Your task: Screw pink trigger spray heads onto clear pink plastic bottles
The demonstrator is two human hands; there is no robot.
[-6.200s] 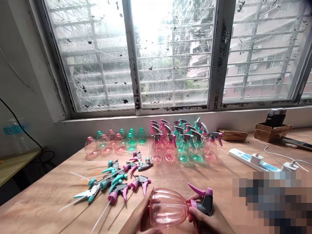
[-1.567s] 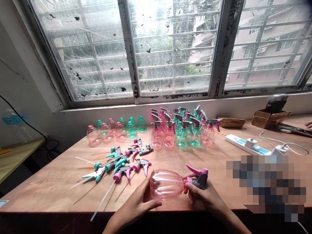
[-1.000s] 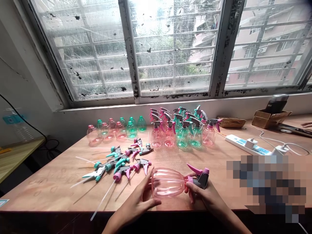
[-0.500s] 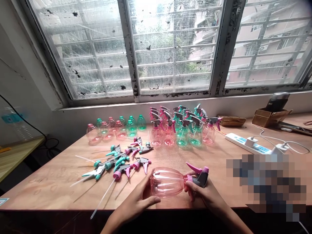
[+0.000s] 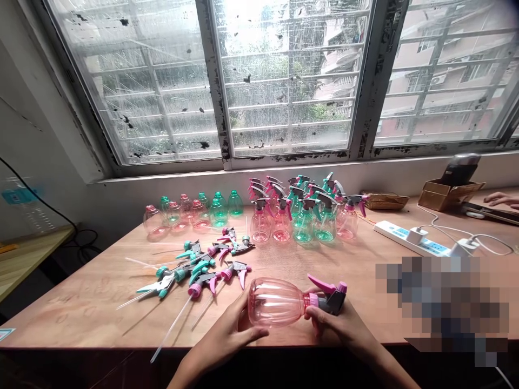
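I hold a clear pink spray bottle (image 5: pixel 275 301) on its side just above the near edge of the wooden table (image 5: pixel 89 302). My left hand (image 5: pixel 231 337) cups the bottle's round body from below and the left. My right hand (image 5: pixel 336 324) grips the pink collar and grey-and-pink trigger head (image 5: pixel 330 297) at the bottle's neck, which points right.
Several loose trigger heads with dip tubes (image 5: pixel 194 270) lie to the left. Capless pink and green bottles (image 5: pixel 194 213) and assembled spray bottles (image 5: pixel 304 216) stand at the back. A power strip (image 5: pixel 413 240), a cardboard box (image 5: pixel 450 194) and another person's hand (image 5: pixel 500 199) are at the right.
The bottle and both hands have stayed at the table's near edge with small shifts. Another person's hand has come further into view at the far right.
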